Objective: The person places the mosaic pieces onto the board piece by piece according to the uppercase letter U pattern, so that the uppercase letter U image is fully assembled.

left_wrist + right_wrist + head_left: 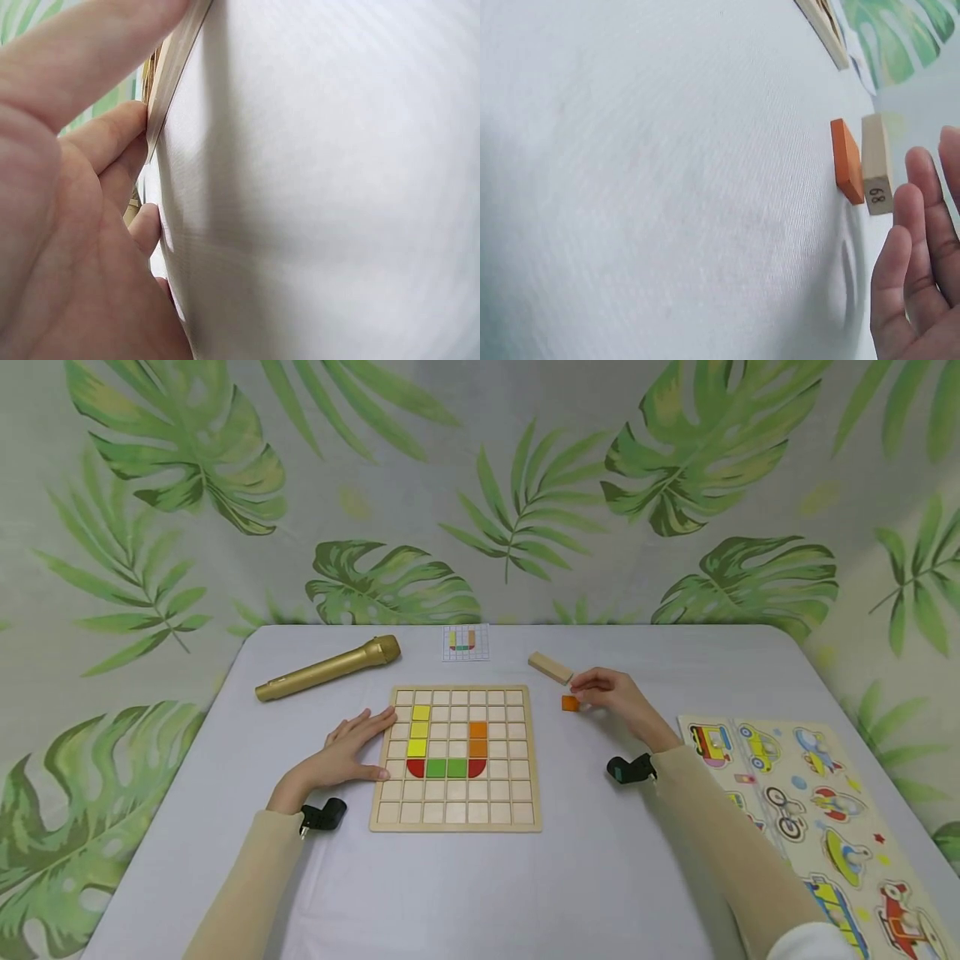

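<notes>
A wooden grid board [456, 822] lies on the table with a U of tiles: yellow tiles [418, 729] on the left, rounded red corners, green tiles [446, 768] below and orange tiles [478, 739] on the right. My left hand [341, 756] touches the board's left edge, thumb and fingers spread; the board's side [174, 71] shows at the fingertips in the left wrist view. My right hand [611, 693] is at a loose orange tile [570, 703], fingertips close beside it. In the right wrist view its fingers [922, 255] look loosely extended, apart from the orange tile [846, 161].
Just behind the loose tile lies a wooden block [550, 667], its numbered end visible in the right wrist view. A small pattern card [466, 643] showing a U is at the back. A gold microphone [330, 668] lies back left, and a picture puzzle board [813, 802] at right.
</notes>
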### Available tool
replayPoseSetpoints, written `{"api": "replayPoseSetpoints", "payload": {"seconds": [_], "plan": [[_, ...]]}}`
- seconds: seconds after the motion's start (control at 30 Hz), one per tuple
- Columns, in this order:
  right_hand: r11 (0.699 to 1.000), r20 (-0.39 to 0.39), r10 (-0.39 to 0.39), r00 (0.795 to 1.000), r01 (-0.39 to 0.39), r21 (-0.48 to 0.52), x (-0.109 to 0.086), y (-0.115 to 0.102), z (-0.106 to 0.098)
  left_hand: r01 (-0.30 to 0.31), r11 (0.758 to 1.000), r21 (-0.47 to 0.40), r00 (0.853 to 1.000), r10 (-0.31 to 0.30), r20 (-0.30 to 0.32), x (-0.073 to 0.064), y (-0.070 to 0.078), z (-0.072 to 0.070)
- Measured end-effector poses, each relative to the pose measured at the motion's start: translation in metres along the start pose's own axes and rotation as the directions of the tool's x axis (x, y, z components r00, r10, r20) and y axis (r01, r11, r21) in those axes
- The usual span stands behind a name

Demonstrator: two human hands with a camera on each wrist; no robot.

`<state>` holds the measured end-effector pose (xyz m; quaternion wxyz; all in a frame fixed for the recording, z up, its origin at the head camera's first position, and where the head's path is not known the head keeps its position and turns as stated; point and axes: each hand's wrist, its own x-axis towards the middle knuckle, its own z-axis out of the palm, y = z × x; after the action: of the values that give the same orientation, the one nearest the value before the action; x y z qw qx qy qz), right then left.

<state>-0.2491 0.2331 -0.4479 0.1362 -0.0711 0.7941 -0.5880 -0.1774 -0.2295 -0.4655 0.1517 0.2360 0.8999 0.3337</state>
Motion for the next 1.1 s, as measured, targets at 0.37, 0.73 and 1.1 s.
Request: {"api": "replayPoseSetpoints", "payload": {"seconds": [0.37, 0.73, 1.1], "plan": [[0.992, -0.018, -0.028, 0.999, 0.026, -0.124, -0.001, 0.001, 0.003, -0.002, 1.000, -0.004, 1.000, 0.002, -0.003, 0.000, -0.003, 0.001], [0.922, -0.062, -0.049, 0.997, 0.021, -0.387, 0.006, -0.001, 0.016, -0.002, 1.000, -0.012, 1.000, 0.002, -0.004, -0.001, 0.003, -0.001], [0.948, -0.051, -0.012, 0.999, -0.005, -0.319, 0.001, -0.006, 0.017, -0.001, 1.000, -0.008, 1.000, 0.001, -0.001, -0.002, 0.005, -0.001]]}}
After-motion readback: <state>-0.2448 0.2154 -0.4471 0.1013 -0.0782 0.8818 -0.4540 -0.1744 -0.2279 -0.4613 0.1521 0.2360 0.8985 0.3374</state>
